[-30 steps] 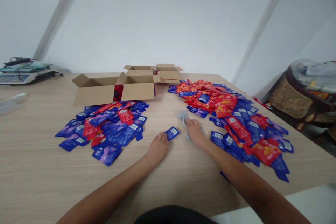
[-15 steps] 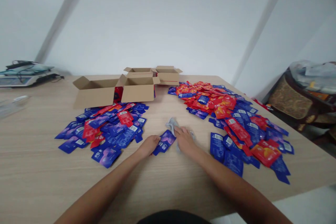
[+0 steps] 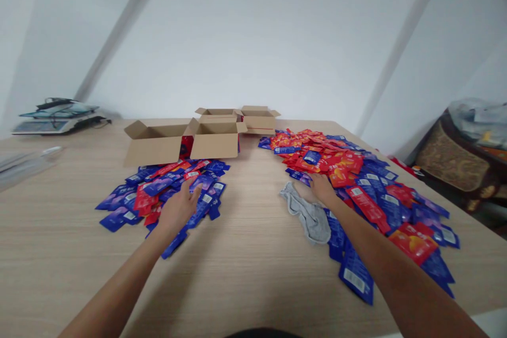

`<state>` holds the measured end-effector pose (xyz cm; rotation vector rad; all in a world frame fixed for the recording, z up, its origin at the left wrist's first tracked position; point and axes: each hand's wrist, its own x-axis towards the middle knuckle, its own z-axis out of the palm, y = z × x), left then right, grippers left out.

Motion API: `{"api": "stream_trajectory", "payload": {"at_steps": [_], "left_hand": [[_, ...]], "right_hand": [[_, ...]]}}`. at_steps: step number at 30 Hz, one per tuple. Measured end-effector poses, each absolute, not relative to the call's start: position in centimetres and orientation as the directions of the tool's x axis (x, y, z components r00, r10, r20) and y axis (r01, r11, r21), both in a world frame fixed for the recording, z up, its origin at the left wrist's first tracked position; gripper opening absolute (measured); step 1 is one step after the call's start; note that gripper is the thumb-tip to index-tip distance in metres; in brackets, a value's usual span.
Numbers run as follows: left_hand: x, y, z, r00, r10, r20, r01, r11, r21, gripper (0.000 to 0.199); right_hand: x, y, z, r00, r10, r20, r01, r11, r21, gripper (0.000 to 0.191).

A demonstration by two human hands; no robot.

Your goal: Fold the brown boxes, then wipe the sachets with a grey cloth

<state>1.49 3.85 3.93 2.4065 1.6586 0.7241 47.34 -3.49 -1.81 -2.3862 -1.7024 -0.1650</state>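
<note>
Over the left pile of blue and red packets (image 3: 147,198) is my left hand (image 3: 180,206), its fingers apart and nothing visible in them. My right hand (image 3: 321,188) is at the near left edge of the larger right pile (image 3: 344,161). Its fingertips meet a blue packet (image 3: 298,175) that lies at that edge; whether they grip it is hard to tell. A crumpled grey cloth (image 3: 311,217) lies on the table just left of my right forearm, beside some blue packets.
Four open cardboard boxes (image 3: 156,152) stand behind the left pile, towards the wall. A scale (image 3: 51,125) with items on top is at the far left, near clear plastic bags (image 3: 27,166). A patterned chair (image 3: 455,163) holding bags stands beyond the table's right side.
My hands have moved apart, the left to the left pile and the right to the right pile. The blue packet has left my left hand. The grey cloth lies released, farther right.
</note>
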Motion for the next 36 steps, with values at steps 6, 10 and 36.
{"api": "stream_trajectory", "payload": {"at_steps": [6,10,36], "left_hand": [[5.9,1.5,4.4,0.396,0.888,0.235,0.792,-0.46,0.402,0.049],[9.2,-0.1,1.2,0.676,0.64,0.365,0.555,-0.768,0.32,0.05],[14.7,0.7,-2.3,0.885,0.458,0.078,0.464,-0.879,-0.11,0.025]], "right_hand": [[45.4,-2.0,1.3,0.369,0.888,0.275,0.914,-0.292,-0.282,0.038],[40.5,-1.7,3.0,0.071,0.981,0.18,0.859,0.032,-0.511,0.035],[34.9,-4.3,-4.1,0.089,0.979,0.182,0.971,-0.045,-0.235,0.051]]}}
